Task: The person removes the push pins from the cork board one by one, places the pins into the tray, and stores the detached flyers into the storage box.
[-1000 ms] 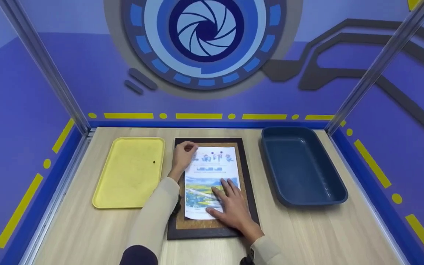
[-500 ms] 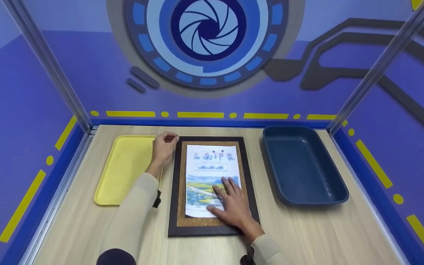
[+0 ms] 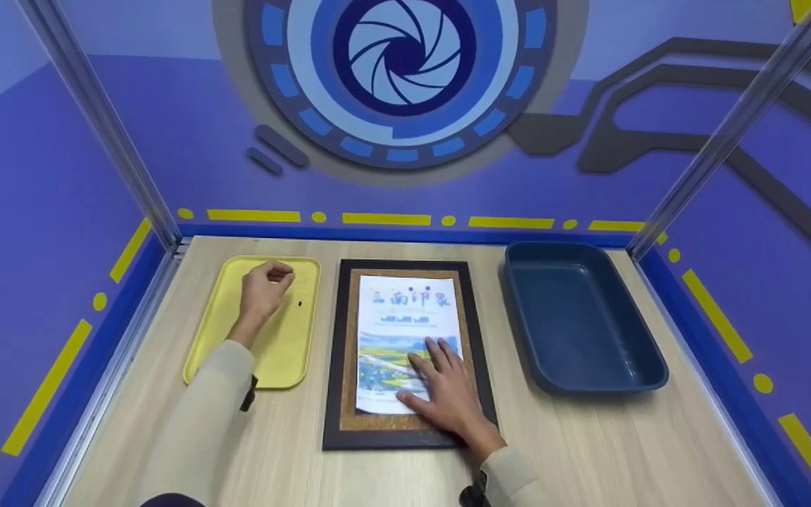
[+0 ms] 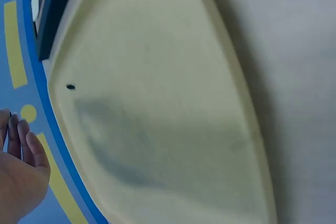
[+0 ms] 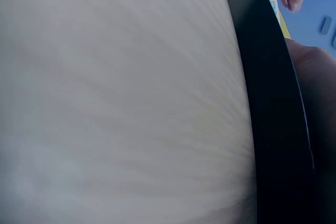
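Observation:
In the head view, a printed sheet (image 3: pixel 395 324) with blue lettering and a landscape picture lies on a dark-framed corkboard (image 3: pixel 348 422). Two dark pushpins (image 3: pixel 411 289) show near its top edge. My right hand (image 3: pixel 451 394) rests on the sheet's lower right with fingers spread. Over the yellow tray (image 3: pixel 282 359), my left hand (image 3: pixel 261 292) pinches thumb and forefinger together; a tiny dark bit, apparently a pushpin (image 4: pixel 10 113), shows at the fingertips in the left wrist view. One small dark pushpin (image 3: pixel 300 303) lies on the tray, right of that hand.
A deep dark blue bin (image 3: pixel 581 331) stands on the wooden table (image 3: pixel 581 451) to the right of the board. Blue panel walls (image 3: pixel 166 169) enclose the table at the back and both sides.
My left hand has moved left from the sheet's top left corner to above the yellow tray, still pinching. The right hand has stayed on the sheet.

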`<state>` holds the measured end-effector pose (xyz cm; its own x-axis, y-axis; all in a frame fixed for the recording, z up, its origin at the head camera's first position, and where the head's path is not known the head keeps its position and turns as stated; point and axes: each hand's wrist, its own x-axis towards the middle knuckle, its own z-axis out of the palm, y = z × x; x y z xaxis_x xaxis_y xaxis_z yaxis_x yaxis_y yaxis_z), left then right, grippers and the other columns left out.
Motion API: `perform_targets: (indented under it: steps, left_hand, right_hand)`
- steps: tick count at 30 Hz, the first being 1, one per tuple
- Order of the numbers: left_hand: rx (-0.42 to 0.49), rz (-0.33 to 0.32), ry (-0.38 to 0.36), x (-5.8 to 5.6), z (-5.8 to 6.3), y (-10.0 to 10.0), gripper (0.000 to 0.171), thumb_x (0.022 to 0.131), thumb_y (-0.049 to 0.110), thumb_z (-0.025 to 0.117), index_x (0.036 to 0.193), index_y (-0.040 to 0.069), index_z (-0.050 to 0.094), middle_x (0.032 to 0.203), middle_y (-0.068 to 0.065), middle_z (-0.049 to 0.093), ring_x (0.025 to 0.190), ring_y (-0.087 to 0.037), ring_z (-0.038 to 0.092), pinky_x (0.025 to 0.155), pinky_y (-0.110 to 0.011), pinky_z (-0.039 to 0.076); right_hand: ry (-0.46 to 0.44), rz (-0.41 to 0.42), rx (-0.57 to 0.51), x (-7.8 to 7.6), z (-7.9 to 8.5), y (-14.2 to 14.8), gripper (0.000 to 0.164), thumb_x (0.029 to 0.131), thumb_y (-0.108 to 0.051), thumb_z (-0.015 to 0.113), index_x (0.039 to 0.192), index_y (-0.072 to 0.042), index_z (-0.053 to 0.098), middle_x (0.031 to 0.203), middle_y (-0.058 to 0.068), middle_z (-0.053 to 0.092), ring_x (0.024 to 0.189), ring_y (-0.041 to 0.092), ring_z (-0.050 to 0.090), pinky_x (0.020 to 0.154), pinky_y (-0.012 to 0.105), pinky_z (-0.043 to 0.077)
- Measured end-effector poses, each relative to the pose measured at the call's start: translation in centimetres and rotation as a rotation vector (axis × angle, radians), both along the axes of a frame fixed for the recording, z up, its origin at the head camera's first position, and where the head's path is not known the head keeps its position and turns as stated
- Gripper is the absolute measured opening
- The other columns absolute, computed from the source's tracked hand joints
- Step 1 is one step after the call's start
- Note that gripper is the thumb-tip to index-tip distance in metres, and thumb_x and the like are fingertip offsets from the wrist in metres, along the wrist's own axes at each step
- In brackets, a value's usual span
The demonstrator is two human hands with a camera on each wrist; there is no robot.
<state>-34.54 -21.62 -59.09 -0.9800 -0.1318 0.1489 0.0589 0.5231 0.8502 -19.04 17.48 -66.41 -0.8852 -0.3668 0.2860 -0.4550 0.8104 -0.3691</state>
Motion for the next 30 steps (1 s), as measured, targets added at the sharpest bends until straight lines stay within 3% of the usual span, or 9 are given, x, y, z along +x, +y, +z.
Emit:
perform_targets:
  steps: [8,12,19,30]
  left_hand:
    - [-0.1,-0.029,-0.018,1.2,1.2,-2.1,0.017,0.105,0.014,0.068,0.114,0.001,0.074,0.109,-0.016,0.073,0.101,-0.03,0.068,0.086,-0.042,0.056]
    - [-0.131,-0.031,-0.018,1.6,1.1,-2.4,0.018,0.104,0.012,0.069,0.114,-0.001,0.074,0.107,-0.016,0.073,0.1,-0.03,0.069,0.085,-0.043,0.056]
    - [-0.125,-0.018,-0.024,1.7,-1.0,-2.2,0.018,0.103,0.011,0.069,0.114,-0.002,0.075,0.105,-0.016,0.074,0.097,-0.03,0.07,0.085,-0.043,0.056]
    - [-0.125,0.036,-0.087,1.4,-4.5,0.3,0.012,0.101,0.008,0.068,0.109,0.001,0.073,0.105,-0.014,0.073,0.098,-0.028,0.068,0.088,-0.042,0.055]
  right_hand:
    - [0.003,-0.006,-0.014,0.1,0.0,0.1,0.079,0.092,-0.07,0.067,0.152,-0.02,0.06,0.167,0.017,0.038,0.154,0.046,0.03,0.112,0.075,0.032]
    - [-0.002,0.001,-0.014,0.1,0.1,0.1,0.079,0.092,-0.07,0.067,0.152,-0.019,0.06,0.167,0.018,0.038,0.154,0.046,0.03,0.113,0.075,0.032]
    - [0.014,-0.003,0.005,-0.1,0.3,0.0,0.078,0.092,-0.07,0.066,0.152,-0.021,0.06,0.167,0.017,0.038,0.155,0.044,0.03,0.113,0.074,0.032]
    - [0.019,0.002,-0.006,0.2,0.0,0.1,0.078,0.092,-0.07,0.067,0.152,-0.02,0.061,0.167,0.018,0.039,0.154,0.047,0.03,0.113,0.073,0.033]
